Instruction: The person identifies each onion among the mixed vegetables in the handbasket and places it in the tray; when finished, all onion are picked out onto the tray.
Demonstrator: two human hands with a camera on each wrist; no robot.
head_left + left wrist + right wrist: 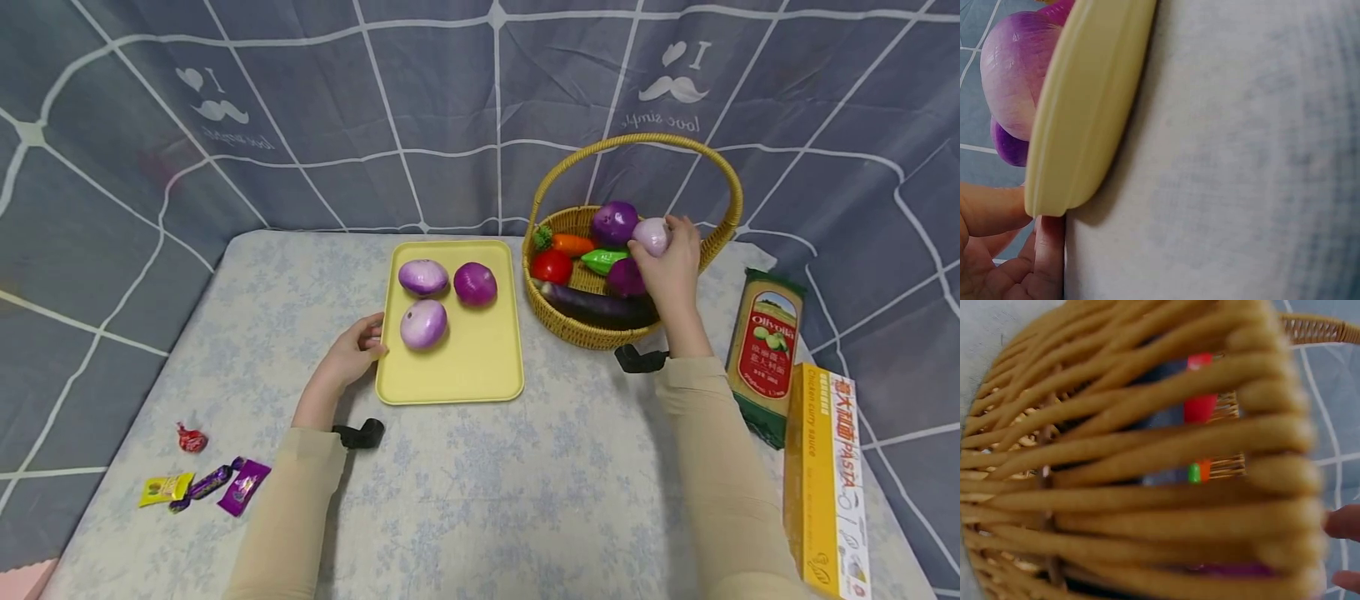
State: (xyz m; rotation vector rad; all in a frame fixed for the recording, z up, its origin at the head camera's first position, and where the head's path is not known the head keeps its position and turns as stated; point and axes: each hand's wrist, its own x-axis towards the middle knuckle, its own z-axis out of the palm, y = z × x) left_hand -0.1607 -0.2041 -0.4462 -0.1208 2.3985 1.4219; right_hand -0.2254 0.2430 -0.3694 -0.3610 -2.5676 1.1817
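Observation:
My left hand (351,352) pinches the left rim of a yellow tray (472,367); in the left wrist view the thumb (991,209) lies against the rim and the other fingers are at its underside. On the tray sit two pale purple onions and a darker purple onion (475,284). Over the right side of a wicker basket (577,333), my right hand (672,271) holds a pale onion (652,237) between thumb and fingers. In the basket lie an eggplant (596,307), a tomato (552,267), a carrot (573,245), a green pepper (603,261) and purple onions (615,223).
The basket's tall handle (637,140) arches above it. To the right are a pasta packet (767,350) and a yellow pasta box (825,483). Several wrapped candies (243,487) lie at the front left. A grey curtain (450,100) closes off the back and sides.

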